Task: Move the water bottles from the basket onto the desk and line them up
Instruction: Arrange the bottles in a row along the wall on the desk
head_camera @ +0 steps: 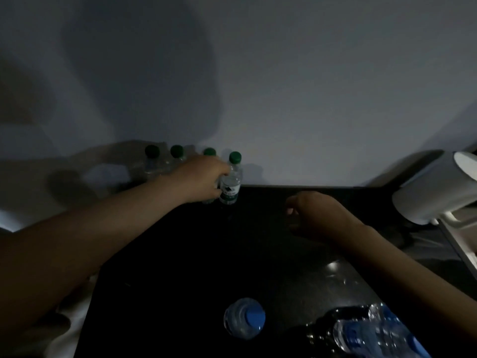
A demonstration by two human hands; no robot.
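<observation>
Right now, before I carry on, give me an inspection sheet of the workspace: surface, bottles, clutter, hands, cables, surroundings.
Surface: dark glossy desk, dimly lit.
Job's things: four green-cap bottles stand upright in a row at the wall, and the end bottle is the rightmost. One blue-cap bottle stands near the front edge. More bottles lie in the basket at bottom right.
Clutter: white appliance at the right edge, kind unclear.
Hands: left hand grips the end bottle. Right hand hovers over the desk, holding nothing.
Cables: nothing seen.
Surroundings: plain wall behind the desk.
</observation>
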